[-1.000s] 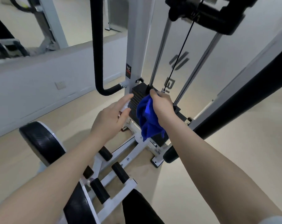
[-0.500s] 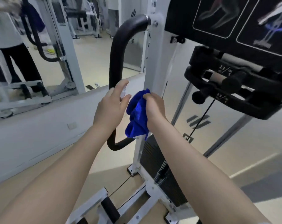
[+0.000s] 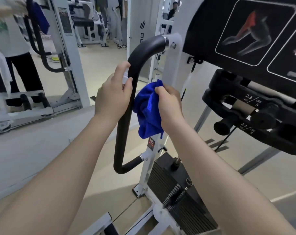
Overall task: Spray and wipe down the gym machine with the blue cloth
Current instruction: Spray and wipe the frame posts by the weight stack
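Risen since a moment ago: two hands. Left hand (image 3: 113, 97) gripping one small white spray bottle (image 3: 125, 77) against black handle (image 3: 127, 106); right hand (image 3: 169, 104) clutching one blue cloth (image 3: 148, 112) just beside it.

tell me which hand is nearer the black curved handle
Left. The left hand, holding a small white spray bottle, lies against the black curved handle; the right hand, gripping the blue cloth, sits beyond it.

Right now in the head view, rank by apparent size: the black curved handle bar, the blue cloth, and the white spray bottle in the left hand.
1. black curved handle bar, longest by far.
2. blue cloth, bunched in the right hand.
3. white spray bottle, mostly hidden by the left hand; true size unsure.
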A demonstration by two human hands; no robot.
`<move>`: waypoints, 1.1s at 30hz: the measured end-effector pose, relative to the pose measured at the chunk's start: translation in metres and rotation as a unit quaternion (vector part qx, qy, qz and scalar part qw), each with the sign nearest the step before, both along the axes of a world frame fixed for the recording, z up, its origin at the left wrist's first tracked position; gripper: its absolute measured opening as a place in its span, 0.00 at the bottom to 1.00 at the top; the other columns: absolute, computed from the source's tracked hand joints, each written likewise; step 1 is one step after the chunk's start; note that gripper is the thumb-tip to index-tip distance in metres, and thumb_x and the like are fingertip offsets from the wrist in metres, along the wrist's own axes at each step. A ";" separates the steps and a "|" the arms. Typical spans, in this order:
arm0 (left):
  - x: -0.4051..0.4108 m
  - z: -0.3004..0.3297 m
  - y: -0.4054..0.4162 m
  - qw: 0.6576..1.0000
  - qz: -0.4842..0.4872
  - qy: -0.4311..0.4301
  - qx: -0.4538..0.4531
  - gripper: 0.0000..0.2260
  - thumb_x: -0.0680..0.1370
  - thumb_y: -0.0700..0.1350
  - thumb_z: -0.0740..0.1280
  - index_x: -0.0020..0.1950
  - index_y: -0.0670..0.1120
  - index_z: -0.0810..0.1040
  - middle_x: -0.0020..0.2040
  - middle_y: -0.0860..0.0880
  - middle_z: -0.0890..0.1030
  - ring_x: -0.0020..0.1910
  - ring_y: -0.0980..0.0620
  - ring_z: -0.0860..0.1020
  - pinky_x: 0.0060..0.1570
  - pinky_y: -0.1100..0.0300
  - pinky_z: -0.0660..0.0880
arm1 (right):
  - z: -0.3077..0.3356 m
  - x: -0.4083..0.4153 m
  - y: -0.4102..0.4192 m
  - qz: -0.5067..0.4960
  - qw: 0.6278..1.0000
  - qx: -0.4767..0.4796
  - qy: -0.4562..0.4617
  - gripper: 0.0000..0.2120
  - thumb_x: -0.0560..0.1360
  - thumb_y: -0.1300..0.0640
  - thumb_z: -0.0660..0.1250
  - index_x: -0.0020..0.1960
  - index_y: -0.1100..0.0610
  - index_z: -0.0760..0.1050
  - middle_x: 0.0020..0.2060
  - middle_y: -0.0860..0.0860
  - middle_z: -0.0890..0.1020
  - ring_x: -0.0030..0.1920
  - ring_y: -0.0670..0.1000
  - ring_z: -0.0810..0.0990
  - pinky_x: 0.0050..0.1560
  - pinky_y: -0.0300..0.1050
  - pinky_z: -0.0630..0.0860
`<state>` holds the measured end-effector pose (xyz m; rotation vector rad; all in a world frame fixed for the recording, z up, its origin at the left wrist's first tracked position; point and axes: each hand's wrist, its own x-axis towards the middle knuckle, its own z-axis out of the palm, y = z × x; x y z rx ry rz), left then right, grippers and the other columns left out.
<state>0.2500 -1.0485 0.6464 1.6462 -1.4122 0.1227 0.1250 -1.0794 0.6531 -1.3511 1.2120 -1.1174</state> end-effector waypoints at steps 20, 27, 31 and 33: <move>0.015 -0.073 0.010 0.991 -0.003 0.127 0.039 0.16 0.80 0.47 0.59 0.67 0.50 0.65 0.52 0.44 0.76 0.43 0.44 0.76 0.37 0.55 0.73 | -0.036 0.011 0.016 0.011 0.972 -0.218 0.091 0.08 0.79 0.61 0.57 0.53 0.62 0.74 0.49 0.54 0.74 0.44 0.48 0.74 0.46 0.41 0.71; 0.021 -0.051 0.001 0.952 -0.074 0.287 0.073 0.34 0.75 0.43 0.68 0.75 0.55 0.52 0.64 0.48 0.73 0.47 0.46 0.79 0.35 0.63 0.77 | -0.013 0.034 -0.007 -0.020 0.717 -0.518 0.465 0.20 0.63 0.68 0.72 0.55 0.61 0.76 0.53 0.64 0.76 0.39 0.61 0.76 0.33 0.49 0.75; 0.009 -0.041 0.000 0.953 -0.081 0.288 0.048 0.24 0.76 0.44 0.66 0.70 0.53 0.62 0.51 0.50 0.76 0.41 0.50 0.79 0.34 0.59 0.78 | 0.007 0.011 -0.027 -0.026 0.631 -0.591 0.502 0.21 0.64 0.66 0.71 0.57 0.57 0.76 0.45 0.61 0.77 0.37 0.58 0.74 0.34 0.45 0.65; 0.005 -0.041 -0.001 0.957 -0.073 0.278 0.044 0.22 0.77 0.44 0.66 0.69 0.53 0.64 0.53 0.51 0.75 0.45 0.50 0.79 0.40 0.54 0.80 | 0.013 0.013 -0.027 -0.044 0.662 -0.566 0.489 0.20 0.66 0.66 0.69 0.57 0.57 0.76 0.42 0.60 0.77 0.36 0.56 0.72 0.34 0.44 0.62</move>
